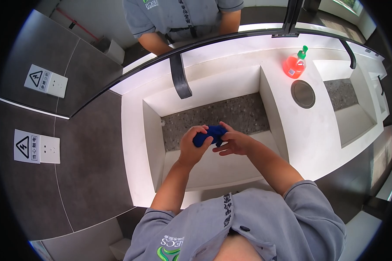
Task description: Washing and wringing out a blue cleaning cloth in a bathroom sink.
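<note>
Over the sink basin (152, 143) a bunched blue cloth (210, 134) is between my two hands. My left hand (191, 145) is wrapped round its left side, the thumb pressed on the near face. At the cloth's right end, my right hand (235, 141) grips it with the upper fingers and thumb, while its lower fingers stretch out below. Part of the cloth is hidden behind my fingers. A black faucet (179, 76) reaches out over the basin, beyond and to the left of my hands.
A pump bottle of red liquid with a green top (295, 66) stands on the white counter (298, 135), near a round metal lid (303, 94). A second basin (357, 119) lies at the right. A mirror (109, 56) runs along the back; a socket (50, 149) is on the left wall.
</note>
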`<state>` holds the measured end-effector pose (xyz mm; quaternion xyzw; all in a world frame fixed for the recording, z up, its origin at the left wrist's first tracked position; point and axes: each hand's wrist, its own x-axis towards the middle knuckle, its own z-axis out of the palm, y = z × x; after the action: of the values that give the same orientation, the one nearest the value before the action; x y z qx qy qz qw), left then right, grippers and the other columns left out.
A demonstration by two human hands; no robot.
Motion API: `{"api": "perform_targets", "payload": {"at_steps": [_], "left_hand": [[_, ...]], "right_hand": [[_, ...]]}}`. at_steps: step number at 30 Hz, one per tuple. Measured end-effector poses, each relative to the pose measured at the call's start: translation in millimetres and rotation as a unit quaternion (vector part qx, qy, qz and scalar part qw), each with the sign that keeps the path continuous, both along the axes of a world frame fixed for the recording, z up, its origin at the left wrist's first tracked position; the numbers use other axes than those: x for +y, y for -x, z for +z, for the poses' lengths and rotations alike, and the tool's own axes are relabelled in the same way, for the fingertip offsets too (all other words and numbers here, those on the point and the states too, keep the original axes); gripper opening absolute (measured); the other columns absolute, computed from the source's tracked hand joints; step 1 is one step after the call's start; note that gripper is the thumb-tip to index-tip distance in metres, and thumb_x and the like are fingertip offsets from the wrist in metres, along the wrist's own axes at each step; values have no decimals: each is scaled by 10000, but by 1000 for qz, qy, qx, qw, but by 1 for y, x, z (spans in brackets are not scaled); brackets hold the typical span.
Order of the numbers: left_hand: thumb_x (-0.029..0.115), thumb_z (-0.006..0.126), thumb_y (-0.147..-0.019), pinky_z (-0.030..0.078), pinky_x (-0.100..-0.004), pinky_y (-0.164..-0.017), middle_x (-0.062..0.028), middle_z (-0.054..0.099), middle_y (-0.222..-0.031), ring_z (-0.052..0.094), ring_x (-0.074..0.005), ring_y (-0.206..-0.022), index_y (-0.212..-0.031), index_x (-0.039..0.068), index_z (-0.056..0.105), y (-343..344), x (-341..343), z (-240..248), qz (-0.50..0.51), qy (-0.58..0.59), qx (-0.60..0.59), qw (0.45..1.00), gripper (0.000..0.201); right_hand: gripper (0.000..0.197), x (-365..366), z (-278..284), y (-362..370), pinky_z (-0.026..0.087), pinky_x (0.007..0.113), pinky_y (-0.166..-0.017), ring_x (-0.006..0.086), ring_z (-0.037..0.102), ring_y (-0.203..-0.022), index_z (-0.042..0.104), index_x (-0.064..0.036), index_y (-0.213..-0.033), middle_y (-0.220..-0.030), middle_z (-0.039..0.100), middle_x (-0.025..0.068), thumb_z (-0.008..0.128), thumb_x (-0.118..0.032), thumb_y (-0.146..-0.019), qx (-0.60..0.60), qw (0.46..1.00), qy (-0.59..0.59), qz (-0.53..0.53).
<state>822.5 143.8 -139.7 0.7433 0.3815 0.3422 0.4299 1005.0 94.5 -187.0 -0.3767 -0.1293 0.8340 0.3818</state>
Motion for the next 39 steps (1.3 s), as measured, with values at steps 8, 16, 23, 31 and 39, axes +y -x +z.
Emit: {"api": "perform_targets", "payload": {"at_steps": [8,16,23,31,39], "left_hand": [[81,728,-630,413,-428,-893,-78,561,-994,492,-326,-1100,-791,95,540,-32,-33,20,-116,-216,81,966,248],[106,731,-623,407,-431,-911,-46,551,-996,459,-317,-1143,-736,117,566,-48,-54,25,-195,-264,88,940,201],[105,767,-587,422,-408,-895,-74,583,-978,487,-318,-1125,-737,102,566,-57,-52,38,-191,-208,-4,959,251],[59,693,-638,341,-428,-963,-125,573,-1015,480,-326,-1127,-806,60,519,-54,-40,28,-97,-27,-125,987,241],[210,536,-847,400,-417,-895,-75,591,-933,552,-222,-955,-850,105,540,-50,-27,-8,96,390,-507,763,105]], "right_hand": [[503,6,-13,9,441,416,-861,273,510,-1044,355,-192,-1172,-1163,458,127,522,-513,-823,243,951,33,-189],[609,-2,-1,5,475,369,-809,254,577,-887,543,5,-1038,-969,587,144,462,-558,-822,274,943,38,-183],[515,4,4,4,478,354,-811,223,567,-897,482,-107,-1183,-973,577,91,489,-480,-829,417,880,-35,-225],[398,10,8,6,422,401,-903,277,494,-1055,485,-130,-1152,-1082,538,110,558,-255,-781,372,881,-88,-281],[380,11,49,15,501,334,-734,221,581,-836,485,-90,-1064,-946,561,115,586,39,-722,8,884,-118,-452]]}}
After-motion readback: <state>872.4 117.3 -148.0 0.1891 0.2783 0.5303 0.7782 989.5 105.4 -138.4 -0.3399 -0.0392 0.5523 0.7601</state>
